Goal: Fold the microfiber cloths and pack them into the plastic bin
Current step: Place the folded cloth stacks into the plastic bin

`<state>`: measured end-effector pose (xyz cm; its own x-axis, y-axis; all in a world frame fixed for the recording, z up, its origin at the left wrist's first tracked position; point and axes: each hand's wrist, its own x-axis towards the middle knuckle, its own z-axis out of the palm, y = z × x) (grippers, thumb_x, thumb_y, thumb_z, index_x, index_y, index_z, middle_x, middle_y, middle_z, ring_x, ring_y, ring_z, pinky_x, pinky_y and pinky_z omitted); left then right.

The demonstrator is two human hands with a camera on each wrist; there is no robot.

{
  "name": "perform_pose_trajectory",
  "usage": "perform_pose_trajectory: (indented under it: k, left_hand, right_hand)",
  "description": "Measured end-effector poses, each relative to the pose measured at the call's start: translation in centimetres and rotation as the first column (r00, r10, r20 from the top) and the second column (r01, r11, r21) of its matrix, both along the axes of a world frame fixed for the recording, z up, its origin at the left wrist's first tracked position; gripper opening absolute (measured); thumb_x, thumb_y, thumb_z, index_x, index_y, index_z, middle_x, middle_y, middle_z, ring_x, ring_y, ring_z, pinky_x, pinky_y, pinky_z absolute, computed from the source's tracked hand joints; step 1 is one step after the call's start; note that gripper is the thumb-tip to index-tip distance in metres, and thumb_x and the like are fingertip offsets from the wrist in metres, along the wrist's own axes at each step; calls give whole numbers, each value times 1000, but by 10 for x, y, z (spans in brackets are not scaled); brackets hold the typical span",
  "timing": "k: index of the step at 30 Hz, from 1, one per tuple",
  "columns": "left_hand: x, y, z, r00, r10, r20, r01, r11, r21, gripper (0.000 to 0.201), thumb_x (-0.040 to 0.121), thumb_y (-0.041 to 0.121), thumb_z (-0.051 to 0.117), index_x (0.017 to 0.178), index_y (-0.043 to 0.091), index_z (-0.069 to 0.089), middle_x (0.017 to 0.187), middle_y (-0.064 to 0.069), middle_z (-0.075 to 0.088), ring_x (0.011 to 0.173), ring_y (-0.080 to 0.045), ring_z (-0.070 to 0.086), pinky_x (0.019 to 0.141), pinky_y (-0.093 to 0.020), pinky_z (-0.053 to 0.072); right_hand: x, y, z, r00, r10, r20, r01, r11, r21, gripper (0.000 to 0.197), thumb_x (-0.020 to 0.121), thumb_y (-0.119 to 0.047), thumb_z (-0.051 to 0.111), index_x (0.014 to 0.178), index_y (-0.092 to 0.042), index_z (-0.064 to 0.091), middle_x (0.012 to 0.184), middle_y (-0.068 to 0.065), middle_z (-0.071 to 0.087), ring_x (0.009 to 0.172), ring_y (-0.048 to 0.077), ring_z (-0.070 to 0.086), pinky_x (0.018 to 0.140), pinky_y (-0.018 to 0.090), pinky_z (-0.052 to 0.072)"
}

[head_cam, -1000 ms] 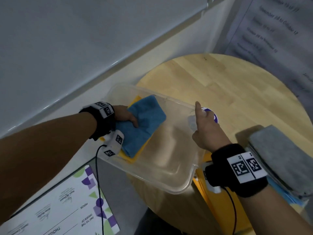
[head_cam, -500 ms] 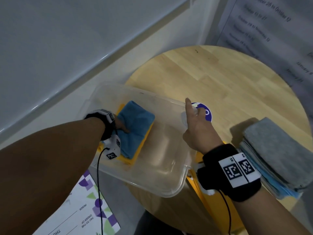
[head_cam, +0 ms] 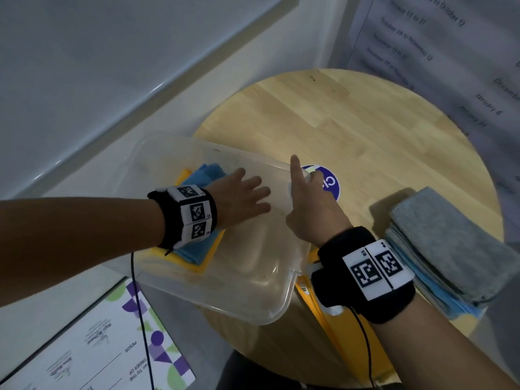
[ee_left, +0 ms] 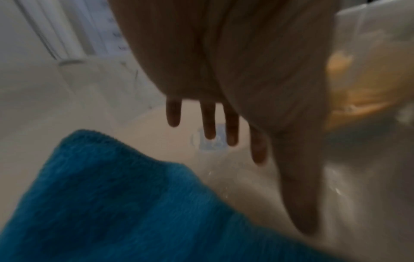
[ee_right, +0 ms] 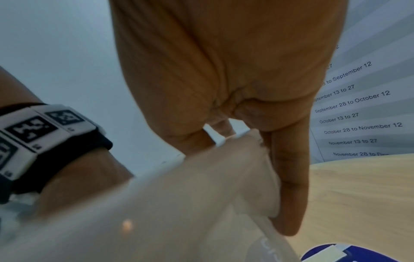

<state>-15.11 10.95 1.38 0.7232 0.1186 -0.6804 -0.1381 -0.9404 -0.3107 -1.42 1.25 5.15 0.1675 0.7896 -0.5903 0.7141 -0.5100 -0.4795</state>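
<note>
A clear plastic bin [head_cam: 253,263] sits on the left side of the round table and juts past its edge. In its left end a folded blue cloth [head_cam: 206,171] lies on a yellow cloth [head_cam: 202,266]. My left hand [head_cam: 253,192] hovers over the bin's middle with its fingers straight and spread, holding nothing. In the left wrist view the left hand [ee_left: 224,133] is just past the blue cloth [ee_left: 112,195]. My right hand [head_cam: 302,178] pinches the bin's right rim, index finger raised. The right wrist view shows its thumb [ee_right: 291,195] outside the bin wall [ee_right: 179,203].
A stack of cloths, grey on top [head_cam: 450,243] and blue below, lies at the table's right edge. Another yellow cloth [head_cam: 337,333] lies under my right wrist. A round blue sticker [head_cam: 327,181] sits beside the bin. A printed sheet [head_cam: 98,347] lies lower left.
My left hand has let go of the blue cloth, risen and moved right over the bin's middle with its fingers spread. The right hand stays on the rim.
</note>
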Motion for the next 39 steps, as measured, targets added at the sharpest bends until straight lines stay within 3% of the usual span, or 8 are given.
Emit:
perform_pose_trajectory:
  k: [3, 10, 15, 21, 26, 30, 36, 39]
  left_hand:
    - [-17, 16, -17, 930, 210, -300, -267, 950, -163, 53, 92, 36, 54, 141, 28, 38, 153, -5, 16, 142, -26, 11, 116, -47, 5]
    - [-57, 27, -36, 887, 190, -422, -187, 981, 48, 70, 97, 31, 46, 150, 31, 1, 158, -5, -12, 143, -37, -9, 104, -70, 17]
    - [-50, 25, -47, 939, -38, -340, 42, 999, 5, 44, 84, 47, 60, 127, 37, 55, 144, -3, 45, 138, -36, 31, 100, -76, 16]
    - [-64, 40, -82, 902, 210, -378, -332, 896, -295, 108, 61, 86, 38, 143, 15, 37, 156, -6, 21, 145, -22, 11, 115, -25, -14]
    - [-71, 30, -78, 914, -134, -383, 80, 985, -153, 34, 101, 34, 35, 133, 26, 42, 151, -14, 24, 142, -35, 14, 108, -68, 1]
    - [-73, 37, -100, 979, 198, -44, -201, 978, -63, 45, 75, 82, 26, 78, 61, 65, 106, 13, 62, 99, 0, 60, 108, -38, 26]
    - [1, -6, 20, 934, 123, -337, -173, 977, -123, 53, 96, 27, 46, 145, 26, 26, 148, -10, 29, 135, -27, 30, 111, -44, 20]
    - [17, -22, 67, 961, 273, 47, -265, 955, -131, 45, 93, 18, 39, 137, 25, 33, 126, -6, 44, 110, -26, 53, 84, -38, 42]
  right_hand:
    - [1, -1, -1, 1000, 2, -3, -2, 1000, 4, 98, 84, 0, 55, 150, -26, -13, 152, 19, 11, 100, 32, 56, 72, 32, 45]
    - [-2, 3, -1, 1000, -4, -10, 4, 1000, 4, 97, 83, 1, 52, 150, -28, -12, 152, 16, 10, 97, 31, 57, 69, 33, 44]
    - [-3, 8, -3, 1000, 10, 14, -10, 1000, 24, 97, 82, 0, 54, 150, -27, -11, 150, 17, 14, 90, 30, 57, 70, 37, 51]
    - [1, 8, -1, 999, 26, 45, -26, 1000, 16, 98, 81, 1, 55, 150, -28, -9, 151, 15, 15, 108, 35, 54, 82, 45, 53]
    - [-1, 10, -4, 998, 42, 55, -45, 998, 49, 96, 82, -1, 53, 150, -27, -8, 150, 16, 16, 89, 30, 56, 71, 36, 50]
    - [4, 10, -5, 997, 68, 44, -71, 995, 70, 94, 84, -1, 53, 150, -27, -9, 147, 16, 20, 86, 24, 50, 70, 33, 47]
    - [24, -7, 1, 998, 69, -17, -65, 987, 146, 87, 92, -52, 49, 150, -30, -12, 147, 14, 26, 120, 30, 46, 91, 34, 39]
    - [52, -31, 8, 995, 1, -99, 23, 972, 235, 80, 90, -57, 46, 152, -29, 3, 142, 10, 35, 127, 25, 41, 99, 32, 33]
